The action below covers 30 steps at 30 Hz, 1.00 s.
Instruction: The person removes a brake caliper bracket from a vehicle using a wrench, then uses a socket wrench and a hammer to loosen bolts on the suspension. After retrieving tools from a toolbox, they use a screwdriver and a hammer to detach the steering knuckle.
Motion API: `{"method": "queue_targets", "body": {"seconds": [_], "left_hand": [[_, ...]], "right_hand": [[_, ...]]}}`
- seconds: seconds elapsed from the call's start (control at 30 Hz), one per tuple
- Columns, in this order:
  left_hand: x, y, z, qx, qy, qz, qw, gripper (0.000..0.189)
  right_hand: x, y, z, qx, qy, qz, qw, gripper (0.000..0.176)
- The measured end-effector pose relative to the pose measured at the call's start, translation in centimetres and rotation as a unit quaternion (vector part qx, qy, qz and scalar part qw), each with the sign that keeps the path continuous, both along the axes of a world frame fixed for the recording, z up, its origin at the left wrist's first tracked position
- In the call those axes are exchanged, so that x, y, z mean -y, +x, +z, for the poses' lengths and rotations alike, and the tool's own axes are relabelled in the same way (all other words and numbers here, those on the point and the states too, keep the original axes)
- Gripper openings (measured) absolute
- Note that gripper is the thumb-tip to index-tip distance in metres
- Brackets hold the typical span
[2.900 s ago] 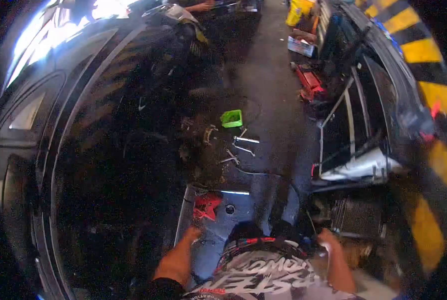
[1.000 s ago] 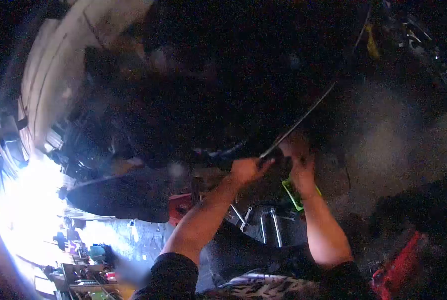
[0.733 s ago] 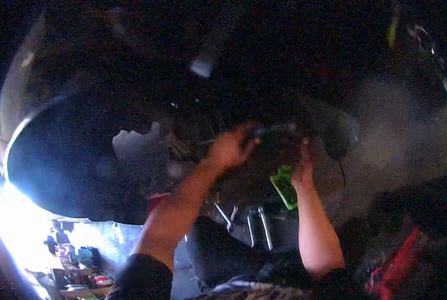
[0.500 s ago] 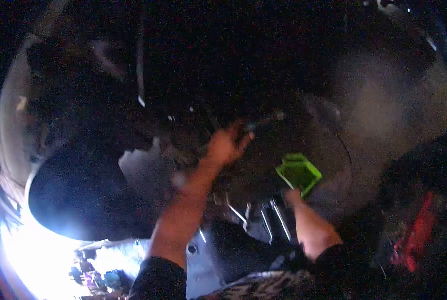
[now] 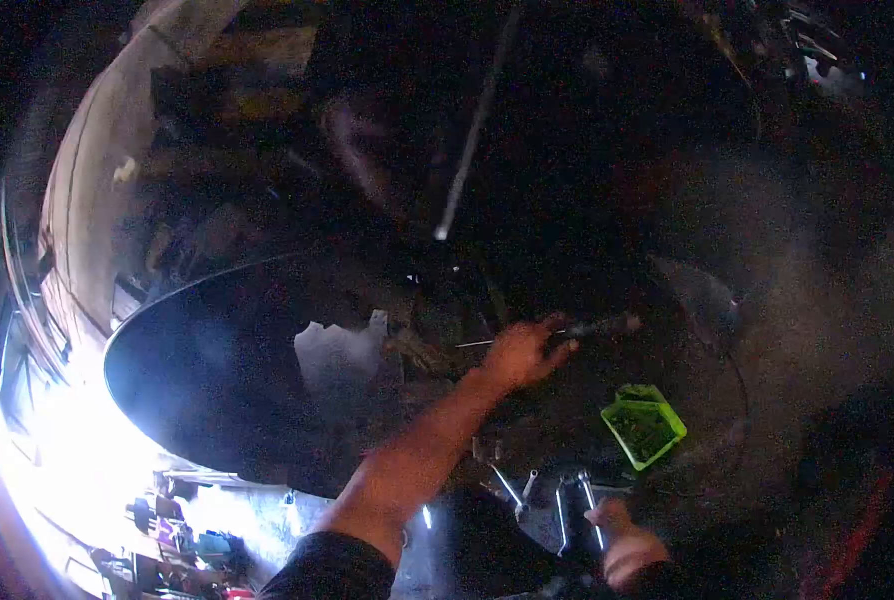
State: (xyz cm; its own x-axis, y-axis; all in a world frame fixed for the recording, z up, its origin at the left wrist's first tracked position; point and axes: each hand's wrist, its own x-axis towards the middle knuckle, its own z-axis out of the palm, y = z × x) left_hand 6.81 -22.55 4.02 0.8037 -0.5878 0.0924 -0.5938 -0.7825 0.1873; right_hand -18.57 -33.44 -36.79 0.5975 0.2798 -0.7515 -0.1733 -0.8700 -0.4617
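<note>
My left hand (image 5: 529, 355) is closed around a slim tool (image 5: 602, 326), whose dark handle extends to the right and whose thin metal shaft shows on the left. Lower right, my right hand (image 5: 629, 540) is beside a long silver tool (image 5: 589, 490), its fingertips at the metal; whether they grip it is unclear. Another silver tool (image 5: 564, 515) lies just left of that one. Above my right hand, apart from it, sits a bright green tray (image 5: 645, 467) with dark, indistinct contents.
A torn pale patch (image 5: 339, 355) shows on the large dark surface at left. Short metal pieces (image 5: 487, 449) and another silver tool (image 5: 508, 486) are near my left forearm. Strong light glares at lower left. A blurred red object (image 5: 862, 535) is at lower right.
The view has shifted, and the scene appears lower and farther right. My right hand has left the green tray's edge and moved down to the silver tools. The slim tool remains in my left hand.
</note>
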Motion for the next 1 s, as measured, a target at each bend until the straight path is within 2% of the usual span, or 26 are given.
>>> {"method": "queue_targets", "body": {"seconds": [0.1,0.2,0.3,0.37,0.43,0.47,0.53,0.57,0.6,0.63,0.7,0.77,0.8,0.87,0.9,0.93,0.97,1.0], "left_hand": [[-0.2,-0.3,-0.8,0.018,-0.014,-0.007,1.000,0.048],[1.1,-1.6,3.3,-0.075,0.034,0.071,0.994,0.056],[-0.2,-2.1,1.3,-0.051,-0.017,0.050,0.997,0.059],[0.1,-2.2,2.9,-0.031,-0.016,0.048,0.998,0.050],[0.1,-2.1,3.5,-0.018,-0.019,0.048,0.999,0.045],[0.3,-1.4,2.9,-0.009,-0.024,0.046,0.999,0.046],[0.1,-1.3,3.0,-0.017,-0.022,0.054,0.998,0.046],[0.2,-1.1,3.6,-0.031,-0.014,0.061,0.998,0.046],[0.2,-1.4,3.9,-0.048,-0.007,0.067,0.997,0.046],[0.3,-1.5,3.2,-0.030,-0.027,0.061,0.997,0.045],[0.3,-1.2,3.2,0.012,-0.066,0.042,0.997,0.045],[0.2,-1.3,3.1,0.005,-0.063,0.035,0.997,0.045],[0.1,-1.3,3.3,0.002,-0.057,0.031,0.998,0.044],[0.0,-0.8,2.5,0.010,-0.072,0.032,0.997,0.045],[0.0,-0.9,2.4,0.011,-0.081,0.029,0.996,0.045],[0.2,-0.5,2.9,0.013,-0.085,0.021,0.996,0.045],[0.0,-0.6,3.0,0.013,-0.088,0.016,0.996,0.045],[-0.2,-0.9,2.6,0.007,-0.089,0.015,0.996,0.045]], "right_hand": [[0.2,1.3,0.2,0.008,0.027,0.007,1.000,0.025],[0.5,4.4,2.4,0.017,0.091,0.004,0.996,0.024],[0.6,8.2,3.8,0.028,0.213,-0.025,0.976,0.024],[2.3,10.1,9.7,-0.050,0.276,-0.112,0.953,0.026],[3.9,10.9,18.2,-0.076,0.334,-0.177,0.923,0.027],[4.6,11.2,23.0,-0.046,0.343,-0.180,0.921,0.028],[5.6,10.6,32.4,0.144,0.298,-0.084,0.940,0.030],[5.9,10.5,34.2,0.238,0.270,-0.033,0.932,0.031],[5.6,10.1,31.0,0.288,0.220,-0.057,0.930,0.031],[5.4,10.0,24.7,0.339,0.167,-0.084,0.922,0.032],[5.6,10.2,24.3,0.394,0.124,-0.177,0.894,0.035],[5.0,10.4,24.3,0.384,0.154,-0.297,0.861,0.038],[5.4,11.2,24.1,0.230,0.072,-0.364,0.900,0.039],[6.2,11.4,22.9,0.158,0.256,-0.460,0.835,0.039],[6.5,10.7,22.9,0.120,0.341,-0.503,0.785,0.039],[6.8,9.5,23.3,-0.029,0.295,-0.537,0.790,0.032],[6.3,9.2,23.8,0.013,0.250,-0.518,0.818,0.027],[6.0,8.9,24.0,0.016,0.243,-0.527,0.814,0.025]]}}
